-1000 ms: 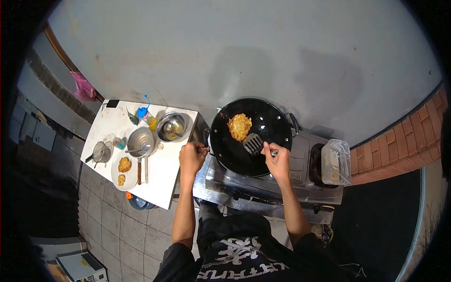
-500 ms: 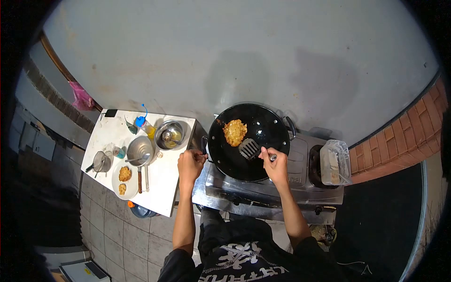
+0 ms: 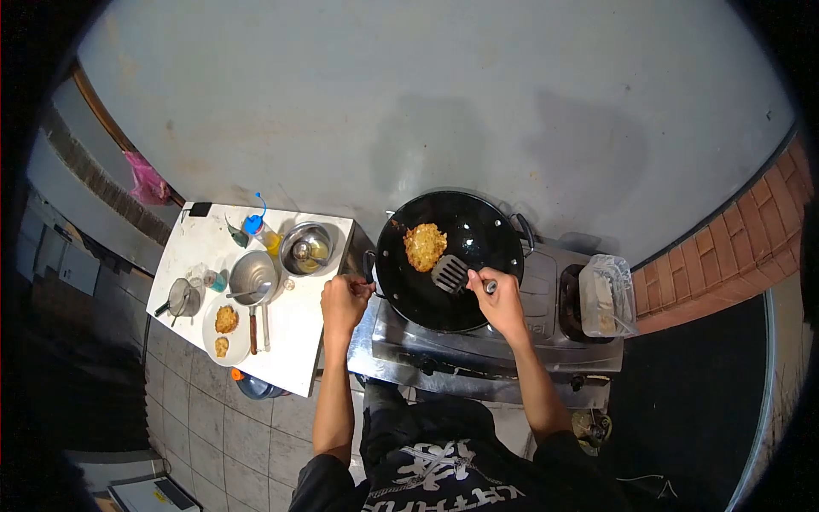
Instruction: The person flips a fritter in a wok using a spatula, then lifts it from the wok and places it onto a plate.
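A black wok (image 3: 456, 314) sits on the gas stove, with a golden-brown fritter (image 3: 424, 247) lying in its left part. My right hand (image 3: 497, 299) is closed around a slotted spatula (image 3: 449, 275), its head resting in the wok just below and right of the fritter. At the wok's left side, my left hand (image 3: 345, 301) is closed with its fingertips at the lower end of the left handle (image 3: 368, 265). Part of that grip is hidden by the fingers.
Left of the stove (image 3: 452, 354), a white table (image 3: 286, 363) bears a plate (image 3: 241, 348) with two fritters, a saucepan (image 3: 253, 271), a steel bowl (image 3: 294, 239), an oil bottle (image 3: 264, 232) and a strainer (image 3: 182, 296). A plastic-lined container (image 3: 607, 294) stands at the stove's right.
The spatula and my right hand have shifted slightly left and down. The fritter lies marginally lower. My left hand stays at the wok handle.
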The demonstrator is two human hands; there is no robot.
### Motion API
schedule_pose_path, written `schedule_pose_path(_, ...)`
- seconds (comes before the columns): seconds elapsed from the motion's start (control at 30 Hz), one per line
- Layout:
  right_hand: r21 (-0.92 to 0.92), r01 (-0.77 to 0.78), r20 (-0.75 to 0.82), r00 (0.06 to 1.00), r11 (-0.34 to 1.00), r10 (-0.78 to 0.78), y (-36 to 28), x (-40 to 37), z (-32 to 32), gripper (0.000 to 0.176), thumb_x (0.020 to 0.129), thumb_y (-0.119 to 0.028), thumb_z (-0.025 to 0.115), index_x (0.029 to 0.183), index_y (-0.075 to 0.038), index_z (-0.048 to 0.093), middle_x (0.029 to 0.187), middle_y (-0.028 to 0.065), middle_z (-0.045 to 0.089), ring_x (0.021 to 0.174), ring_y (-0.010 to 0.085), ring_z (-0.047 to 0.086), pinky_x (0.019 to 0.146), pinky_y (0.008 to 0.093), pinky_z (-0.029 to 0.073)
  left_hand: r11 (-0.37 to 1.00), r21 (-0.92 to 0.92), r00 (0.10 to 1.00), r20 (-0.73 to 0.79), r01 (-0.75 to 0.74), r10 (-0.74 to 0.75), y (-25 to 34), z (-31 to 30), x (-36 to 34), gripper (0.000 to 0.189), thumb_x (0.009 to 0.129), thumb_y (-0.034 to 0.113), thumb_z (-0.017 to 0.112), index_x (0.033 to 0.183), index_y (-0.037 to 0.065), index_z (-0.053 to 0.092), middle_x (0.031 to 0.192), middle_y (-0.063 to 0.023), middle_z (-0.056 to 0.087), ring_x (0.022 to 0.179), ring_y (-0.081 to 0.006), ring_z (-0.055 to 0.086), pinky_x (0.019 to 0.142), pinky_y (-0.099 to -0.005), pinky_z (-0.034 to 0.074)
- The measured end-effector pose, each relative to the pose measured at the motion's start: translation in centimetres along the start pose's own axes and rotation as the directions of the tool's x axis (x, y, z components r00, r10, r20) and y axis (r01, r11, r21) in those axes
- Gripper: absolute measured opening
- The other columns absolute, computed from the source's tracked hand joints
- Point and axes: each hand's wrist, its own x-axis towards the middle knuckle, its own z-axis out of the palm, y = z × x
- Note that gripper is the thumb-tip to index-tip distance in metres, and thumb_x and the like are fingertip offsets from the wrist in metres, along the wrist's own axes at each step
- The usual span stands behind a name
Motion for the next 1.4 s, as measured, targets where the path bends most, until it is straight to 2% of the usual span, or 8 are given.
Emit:
schedule_pose_path(0.17,-0.123,0.105,0.037,0.994,0.987,-0.102,-4.1,0.6,-1.9,0.028,0.088,-0.01,0.063,0.069,0.006,0.053,0.056,0.0182,0.044,0.045,0.0215,0.035,0.045,0.0353,0.031,1.0,0.019,1.0,-0.017,-0.013,0.013,0.3,-0.2,-0.1,0.017,0.071,0.014,0.076,0.077,0.0,0.07,0.067,-0.0152,0.067,0.065,-0.0293,0.067,0.061,-0.0361,0.051)
schedule_pose_path(0.4,-0.211,-0.03,0.012,0.999,0.977,0.033,-4.2,2.0,-3.6,0.03,0.089,-0.012,0.063,0.068,0.007,0.052,0.059,0.0214,0.047,0.045,0.0266,0.038,0.046,0.036,0.034,1.0,0.014,1.0,-0.005,-0.014,0.014,0.0,-0.1,-0.2,0.019,0.072,0.017,0.077,0.079,0.0,0.071,0.068,-0.0149,0.067,0.066,-0.0288,0.067,0.062,-0.0361,0.051)
schedule_pose_path(0.53,-0.21,0.171,0.036,0.985,0.963,-0.167,-4.1,2.6,-3.5,0.029,0.088,-0.011,0.062,0.068,0.006,0.05,0.062,0.0228,0.048,0.053,0.0397,0.045,0.049,0.0387,0.035,1.0,0.011,0.999,0.022,0.024,-0.024,0.0,-0.1,-0.1,0.021,0.071,0.018,0.078,0.08,0.001,0.071,0.069,-0.0145,0.068,0.066,-0.0284,0.067,0.062,-0.0361,0.051)
schedule_pose_path(0.67,-0.257,0.138,0.083,0.989,0.957,-0.121,-3.9,2.5,-3.3,0.028,0.088,-0.011,0.061,0.069,0.006,0.05,0.061,0.023,0.048,0.057,0.0433,0.047,0.05,0.0393,0.036,1.0,0.001,1.0,0.009,0.011,-0.011,-0.7,0.3,-0.1,0.021,0.071,0.018,0.079,0.08,0.001,0.071,0.07,-0.0142,0.068,0.066,-0.0283,0.067,0.062,-0.0361,0.051)
schedule_pose_path(0.77,-0.267,0.071,0.111,0.993,0.961,-0.042,-3.0,2.7,-2.8,0.032,0.09,-0.014,0.061,0.067,0.006,0.05,0.058,0.0227,0.046,0.051,0.0392,0.047,0.05,0.038,0.036,0.999,-0.029,1.0,0.025,0.013,-0.013,-0.9,0.4,-0.1,0.021,0.071,0.018,0.079,0.081,0.0,0.07,0.07,-0.0141,0.068,0.066,-0.0283,0.067,0.062,-0.0359,0.051)
schedule_pose_path(0.93,-0.079,-0.019,-0.004,1.0,0.997,0.019,-1.1,2.7,-1.7,0.032,0.092,-0.018,0.06,0.069,0.004,0.059,0.05,0.0127,0.049,0.043,0.0116,0.043,0.046,0.0314,0.034,1.0,-0.014,1.0,0.028,0.009,-0.009,-0.3,0.1,-0.1,0.022,0.071,0.018,0.079,0.081,0.0,0.07,0.066,-0.0134,0.066,0.063,-0.0281,0.066,0.061,-0.0359,0.051)
schedule_pose_path(1.13,0.226,-0.15,-0.01,0.988,0.962,0.156,1.8,1.4,-0.3,0.034,0.095,-0.018,0.057,0.068,0.002,0.062,0.055,0.0027,0.057,0.045,0.0058,0.044,0.044,0.0243,0.032,1.0,-0.005,1.0,0.031,0.001,-0.001,-0.3,0.0,-0.1,0.022,0.071,0.018,0.079,0.081,0.0,0.07,0.066,-0.0134,0.066,0.062,-0.0281,0.065,0.061,-0.0361,0.051)
schedule_pose_path(1.4,0.442,-0.273,0.001,0.953,0.855,0.304,1.2,-0.8,0.1,0.037,0.097,-0.019,0.053,0.066,0.001,0.054,0.069,0.008,0.064,0.044,0.0048,0.046,0.04,0.0206,0.034,0.999,0.027,0.999,0.028,-0.021,0.02,0.2,-0.3,0.0,0.02,0.071,0.017,0.078,0.08,0.0,0.07,0.069,-0.0151,0.067,0.065,-0.0293,0.066,0.062,-0.0371,0.051)
